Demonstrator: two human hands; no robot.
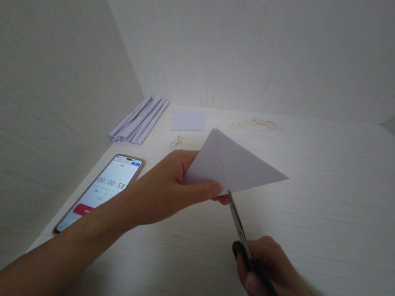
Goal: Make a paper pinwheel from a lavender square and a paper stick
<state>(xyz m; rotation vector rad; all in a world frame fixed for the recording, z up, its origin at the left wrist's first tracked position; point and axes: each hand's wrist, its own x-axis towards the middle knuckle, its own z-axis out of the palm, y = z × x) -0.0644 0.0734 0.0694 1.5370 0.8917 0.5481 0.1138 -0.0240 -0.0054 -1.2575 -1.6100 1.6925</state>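
A folded sheet of white paper is raised above the table, its long point toward the right. My left hand pinches its lower left part, thumb on top and fingers beneath. In my right hand is a pair of scissors with black handles, the fingers round the loops. The blades look nearly closed and their tips meet the paper's lower edge, just right of my left thumb. Whether the tips have cut into the paper I cannot tell.
A phone showing a timer lies on the left of the white table. Behind it are several rolled paper tubes. A small paper piece, a few rubber bands and more bands lie farther back. Walls enclose the table.
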